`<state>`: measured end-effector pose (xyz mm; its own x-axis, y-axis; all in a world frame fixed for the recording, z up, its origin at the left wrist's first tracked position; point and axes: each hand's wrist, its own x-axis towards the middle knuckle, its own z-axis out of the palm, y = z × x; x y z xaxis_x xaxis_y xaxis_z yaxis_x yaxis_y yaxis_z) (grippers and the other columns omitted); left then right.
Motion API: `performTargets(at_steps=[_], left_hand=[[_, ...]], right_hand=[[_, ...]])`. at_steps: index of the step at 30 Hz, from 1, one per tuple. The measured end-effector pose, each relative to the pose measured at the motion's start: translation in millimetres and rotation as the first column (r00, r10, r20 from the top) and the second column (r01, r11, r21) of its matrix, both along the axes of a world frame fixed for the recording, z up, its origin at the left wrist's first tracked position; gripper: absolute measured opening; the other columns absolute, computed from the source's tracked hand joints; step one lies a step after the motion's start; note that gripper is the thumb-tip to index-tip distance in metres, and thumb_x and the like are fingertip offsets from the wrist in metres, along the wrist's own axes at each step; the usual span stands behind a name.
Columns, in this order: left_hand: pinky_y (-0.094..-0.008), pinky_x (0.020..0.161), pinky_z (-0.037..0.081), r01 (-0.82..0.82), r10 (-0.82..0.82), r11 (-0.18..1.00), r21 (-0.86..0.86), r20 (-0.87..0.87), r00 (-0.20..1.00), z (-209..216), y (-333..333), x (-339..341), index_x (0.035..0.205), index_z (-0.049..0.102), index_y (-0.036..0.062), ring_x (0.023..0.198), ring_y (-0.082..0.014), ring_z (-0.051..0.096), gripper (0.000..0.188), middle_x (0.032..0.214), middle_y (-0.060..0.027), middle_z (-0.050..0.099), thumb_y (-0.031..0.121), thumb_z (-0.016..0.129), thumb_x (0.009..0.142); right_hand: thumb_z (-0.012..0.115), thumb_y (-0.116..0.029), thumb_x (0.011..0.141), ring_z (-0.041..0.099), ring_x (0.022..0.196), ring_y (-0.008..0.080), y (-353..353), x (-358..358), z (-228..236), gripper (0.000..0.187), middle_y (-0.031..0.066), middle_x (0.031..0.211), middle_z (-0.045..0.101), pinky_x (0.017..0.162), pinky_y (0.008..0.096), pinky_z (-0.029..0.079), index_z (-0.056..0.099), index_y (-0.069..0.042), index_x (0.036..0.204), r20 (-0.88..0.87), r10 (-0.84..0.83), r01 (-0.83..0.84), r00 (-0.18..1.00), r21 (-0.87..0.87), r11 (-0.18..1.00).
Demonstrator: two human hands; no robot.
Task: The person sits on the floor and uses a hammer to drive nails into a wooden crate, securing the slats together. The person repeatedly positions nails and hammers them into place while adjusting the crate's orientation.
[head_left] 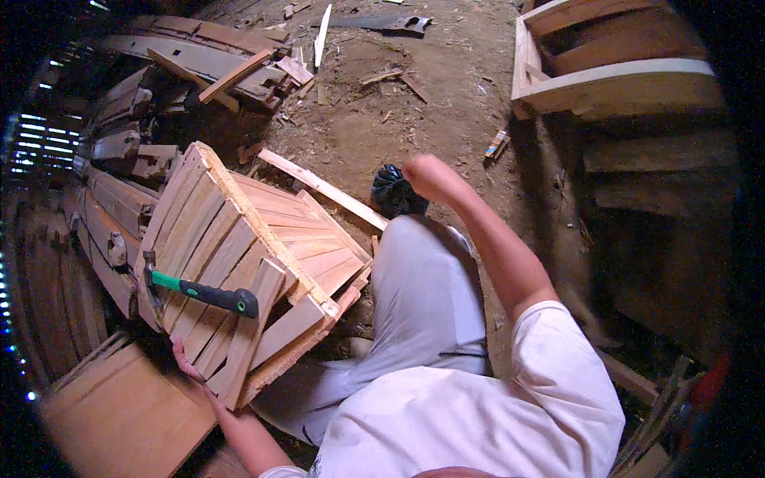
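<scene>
A slatted wooden crate [263, 231] leans at an angle to the left of my knee. My left hand [187, 362] grips its lower left side, fingers against the slats and palm mostly hidden. A short board [253, 331] lies slantwise over the crate's near slats, its lower end by my left wrist. Across the upper slats rests a hammer [203, 293] with a green and black handle, its head toward the left. My right hand [428, 177] is raised beyond my knee, closed and slightly blurred, beside a black plastic bag [390, 190]. Whatever its fingers hold is hidden.
Stacked planks [119, 199] line the left side. A wooden frame [613, 84] stands at the far right. On the dirt floor lie a handsaw [382, 24], a long strip of wood [323, 189], scraps and a small packet [496, 144]. A flat panel [127, 410] lies lower left.
</scene>
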<state>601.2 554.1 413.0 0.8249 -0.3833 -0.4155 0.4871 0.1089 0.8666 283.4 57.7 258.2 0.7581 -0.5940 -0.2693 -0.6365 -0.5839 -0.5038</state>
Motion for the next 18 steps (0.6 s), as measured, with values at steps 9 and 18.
performTargets(at_steps=[9,18], left_hand=[[-0.0449,0.102,0.05,-0.025,0.025,0.999,0.025,-0.01,1.0,-4,5,0,0.146,0.047,0.0098,0.12,-0.0286,0.06,0.059,0.133,-0.0131,0.06,0.024,0.065,0.091],[-0.0446,0.1,0.05,-0.048,0.048,0.999,-0.005,-0.012,0.999,-9,9,-3,0.144,0.049,0.0095,0.118,-0.0282,0.061,0.057,0.131,-0.0129,0.061,0.024,0.065,0.092]], right_hand=[[0.063,-0.002,0.078,0.065,0.103,0.0369,28,2,-180,0.03,0.0181,0.106,0.067,0.081,0.0455,0.058,0.071,-0.003,0.107,0.124,0.29,-0.263,0.949,-0.194,0.945],[0.067,-0.014,0.079,0.063,0.097,0.0281,28,2,-183,0.016,0.0108,0.099,0.062,0.073,0.04,0.059,0.065,-0.007,0.094,-0.058,0.419,-0.396,0.906,-0.463,0.793]])
